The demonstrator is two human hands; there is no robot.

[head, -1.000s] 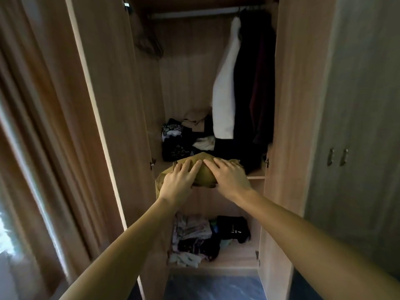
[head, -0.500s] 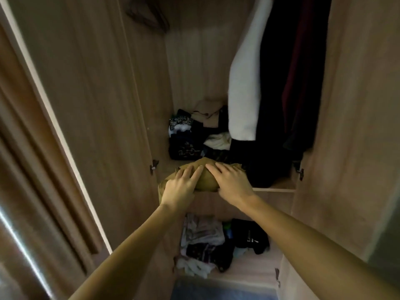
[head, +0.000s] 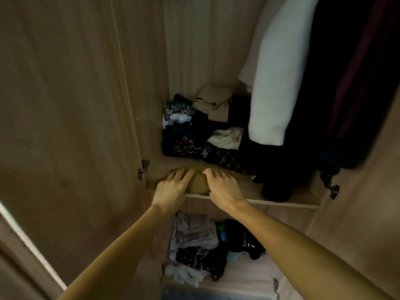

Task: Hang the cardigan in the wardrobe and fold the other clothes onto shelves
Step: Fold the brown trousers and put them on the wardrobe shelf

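A folded mustard-brown garment (head: 198,184) lies at the front left of the wardrobe's middle shelf (head: 281,203). My left hand (head: 172,188) presses on its left side and my right hand (head: 223,187) on its right side, fingers spread flat over the cloth. Most of the garment is hidden under my hands. Behind it on the same shelf sits a pile of folded clothes (head: 194,131), dark and patterned, with a beige piece on top.
Hanging at the right are a white fleecy garment (head: 272,83), a black one (head: 307,94) and a dark red one (head: 355,79). The lower shelf (head: 255,280) holds crumpled clothes (head: 194,241). The open left door (head: 71,109) stands close beside my left arm.
The view has closed in on the wardrobe. My hands have carried the mustard garment forward and set it down on the middle shelf's front edge.
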